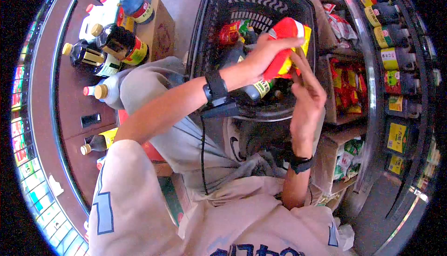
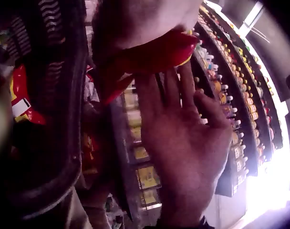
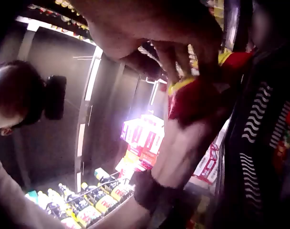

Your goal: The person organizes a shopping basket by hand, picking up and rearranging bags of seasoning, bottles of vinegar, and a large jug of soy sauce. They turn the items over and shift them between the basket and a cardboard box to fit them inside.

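Lettered shirt [image 1: 260, 218]; left hand [image 1: 264, 58] grips red-yellow packet [image 1: 285, 27], print blurred.

The basket [image 1: 205, 27] stands before the person. A packet [image 1: 285, 28] is positioned above it, between the left hand [image 1: 256, 60] and the right hand [image 1: 308, 100]. Inside the basket, a bottle [image 1: 259, 90] lies toward the near end. Left of the basket is a carton [image 1: 162, 30]; upright bottles [image 1: 125, 45] stand left of that. Right of the basket, an open box [image 1: 327, 95] contains bags [image 1: 348, 84]; farther right, a rack [image 1: 372, 69] holds rows of containers [image 1: 396, 60].
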The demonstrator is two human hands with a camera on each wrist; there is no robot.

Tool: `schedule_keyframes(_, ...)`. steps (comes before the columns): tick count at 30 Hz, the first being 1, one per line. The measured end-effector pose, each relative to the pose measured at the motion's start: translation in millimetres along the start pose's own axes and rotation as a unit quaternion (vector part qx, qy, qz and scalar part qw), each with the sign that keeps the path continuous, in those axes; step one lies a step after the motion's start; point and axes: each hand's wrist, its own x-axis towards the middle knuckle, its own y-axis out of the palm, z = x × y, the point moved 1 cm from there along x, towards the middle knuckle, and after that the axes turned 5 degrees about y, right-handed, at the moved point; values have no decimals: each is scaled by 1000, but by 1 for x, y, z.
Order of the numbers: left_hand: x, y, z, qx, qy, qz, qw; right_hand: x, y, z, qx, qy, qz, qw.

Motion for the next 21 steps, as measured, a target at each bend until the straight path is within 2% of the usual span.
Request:
schedule_keyframes(1,-2,-2,-3,-27,-10,-21,999,3,-3,4,25,0,10,1000)
schedule_keyframes(6,-7,2,-12,-119,-80,9,990,7,-12,-8,-49,-54,-219,973)
schedule_keyframes(7,-11,9,-11,-129,-67,14,989,8,-13,-13,52,-6,-175,983)
schedule_keyframes(9,-14,12,-4,-44,-42,43,997,8,-20,-24,246,90,-82,962)
schedule_keyframes(10,-14,13,-1,-8,-17,59,998,7,-29,-35,258,121,-80,955)
schedule_keyframes(13,-10,10,-6,36,-26,82,996,3,-55,-52,157,151,-49,975)
schedule_keyframes(14,-3,8,-4,62,-20,91,994,4,-60,-54,137,131,-32,981)
schedule_keyframes(17,0,1,-8,271,-1,60,961,4,-53,-48,92,140,14,986)
schedule_keyframes(18,-12,15,-26,325,18,7,945,3,-50,-49,127,164,40,977)
schedule_keyframes(20,-2,11,-20,390,87,35,916,0,-46,-53,197,211,88,953)
schedule_keyframes(21,2,10,-22,422,123,49,897,-1,-44,-58,224,215,69,948)
